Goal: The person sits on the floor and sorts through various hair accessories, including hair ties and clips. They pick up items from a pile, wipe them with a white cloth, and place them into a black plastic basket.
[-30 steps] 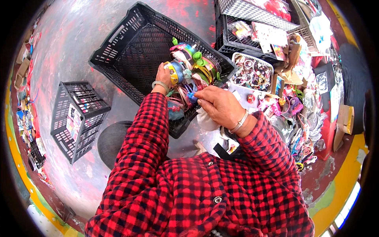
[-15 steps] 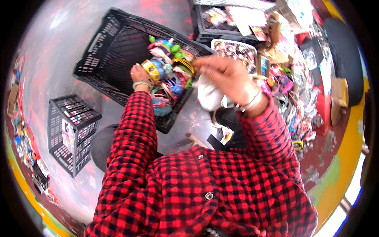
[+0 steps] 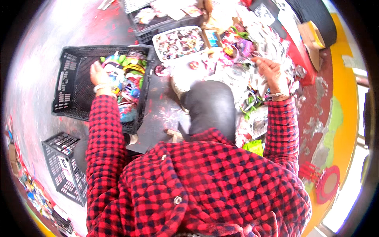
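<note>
My left hand is inside the large black plastic crate, fingers stretched upward, against the left edge of a heap of colourful hair accessories. Nothing shows in its grasp. Yellow bands, bright green pieces and blue bundles make up this heap. Out to the right, my right hand hovers over a wide pile of clear plastic wrappers mixed with coloured goods. Its forefinger points left, the other fingers are partly bent, and I see nothing held.
A white tray of small items stands beyond the crate's right side. Behind it sits another black crate with packets. A smaller black crate is at lower left. My dark knee rises before me. Cardboard lies far right.
My view has turned right. My right hand has swung from beside the crate to over the wrapper pile. My left hand has shifted off the yellow and blue roll to the heap's edge.
</note>
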Demonstrator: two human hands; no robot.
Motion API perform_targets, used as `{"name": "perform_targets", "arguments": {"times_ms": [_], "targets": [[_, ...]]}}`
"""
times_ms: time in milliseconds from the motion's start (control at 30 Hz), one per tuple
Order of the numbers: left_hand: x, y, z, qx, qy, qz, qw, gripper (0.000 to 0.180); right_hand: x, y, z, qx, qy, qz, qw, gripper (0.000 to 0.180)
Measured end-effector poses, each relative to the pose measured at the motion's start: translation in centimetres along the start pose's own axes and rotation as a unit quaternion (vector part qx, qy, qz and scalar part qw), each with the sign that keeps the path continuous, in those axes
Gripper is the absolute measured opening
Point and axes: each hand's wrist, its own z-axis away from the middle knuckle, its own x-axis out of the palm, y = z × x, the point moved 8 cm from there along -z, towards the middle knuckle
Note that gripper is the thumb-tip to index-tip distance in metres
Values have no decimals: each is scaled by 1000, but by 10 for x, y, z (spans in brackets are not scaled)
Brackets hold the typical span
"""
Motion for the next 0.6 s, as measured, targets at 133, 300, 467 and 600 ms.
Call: {"name": "perform_targets", "arguments": {"times_ms": [133, 300, 467, 600], "targets": [[-19, 13, -8, -6, -59, 101, 993, 35, -42, 160, 43, 72, -20, 28, 997, 20], [-67, 84, 38, 6, -64, 177, 982, 30, -18, 320, 123, 167, -138, 86, 972, 25], [-92, 86, 59, -72, -60, 222, 971, 29, 48, 444, 190, 274, -239, 107, 925, 26], [-102, 60, 73, -90, -91, 155, 980, 33, 108, 505, 220, 284, -319, 77, 901, 33]]}}
